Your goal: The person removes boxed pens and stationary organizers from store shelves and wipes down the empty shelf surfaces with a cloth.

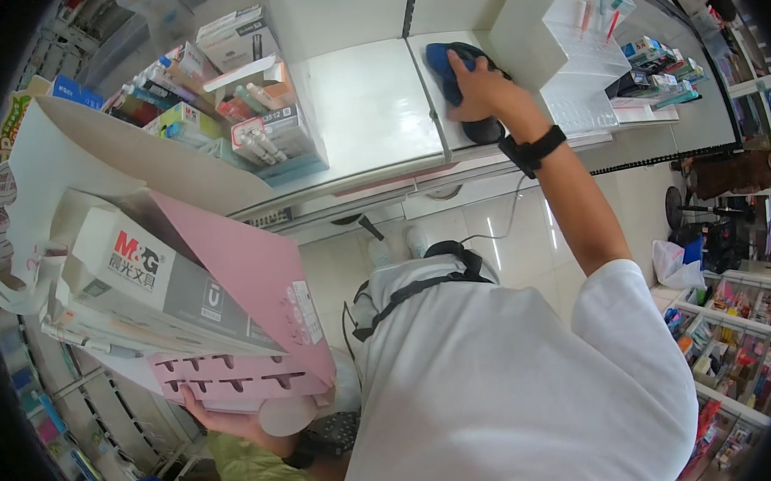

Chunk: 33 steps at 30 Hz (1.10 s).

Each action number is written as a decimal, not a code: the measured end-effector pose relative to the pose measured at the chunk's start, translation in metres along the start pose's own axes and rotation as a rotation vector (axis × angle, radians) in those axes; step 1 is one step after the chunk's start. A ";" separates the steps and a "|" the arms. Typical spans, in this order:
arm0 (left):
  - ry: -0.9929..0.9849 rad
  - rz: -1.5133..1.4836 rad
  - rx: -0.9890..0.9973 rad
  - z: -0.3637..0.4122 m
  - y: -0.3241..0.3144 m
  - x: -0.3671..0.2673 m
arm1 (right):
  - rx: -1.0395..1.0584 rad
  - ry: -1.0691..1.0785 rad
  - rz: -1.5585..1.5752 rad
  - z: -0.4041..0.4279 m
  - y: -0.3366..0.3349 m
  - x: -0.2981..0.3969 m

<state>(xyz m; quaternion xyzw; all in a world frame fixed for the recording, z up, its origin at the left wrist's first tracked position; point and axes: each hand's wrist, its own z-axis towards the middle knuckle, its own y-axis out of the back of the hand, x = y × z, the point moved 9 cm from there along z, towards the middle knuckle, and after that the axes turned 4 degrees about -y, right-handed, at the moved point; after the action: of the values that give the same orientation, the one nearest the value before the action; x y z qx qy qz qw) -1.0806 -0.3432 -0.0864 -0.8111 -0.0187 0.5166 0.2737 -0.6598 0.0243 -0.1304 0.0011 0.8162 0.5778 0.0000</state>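
Observation:
On a white shelf (369, 107), my right hand (486, 93) presses on a blue and black cloth (441, 62), its fingers spread over the folds. A dark rounded part (484, 131) pokes out beneath the palm; whether it belongs to the cloth cannot be told. My left hand (227, 422), lower left, supports a pink cardboard display stand (246, 257) from below, its fingers partly hidden. Grey and white M&G stationery boxes (153, 270) lean inside that stand. Black bands circle both wrists.
Pen boxes (262, 108) crowd the shelf's left part. A clear stepped pen holder (582, 86) stands right of the cloth. Product trays (735, 343) line the right side, near a white plastic bag (675, 264). Green fabric (261, 470) shows below my left hand.

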 end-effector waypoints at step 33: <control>-0.250 0.271 -0.043 0.011 -0.007 -0.019 | -0.215 0.238 0.176 0.017 0.014 -0.014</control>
<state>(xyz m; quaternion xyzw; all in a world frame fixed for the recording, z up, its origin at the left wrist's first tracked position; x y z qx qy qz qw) -1.0971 -0.3386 -0.0705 -0.7414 0.0461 0.6449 0.1797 -0.6459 0.0444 -0.1230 0.0040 0.7408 0.6554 -0.1471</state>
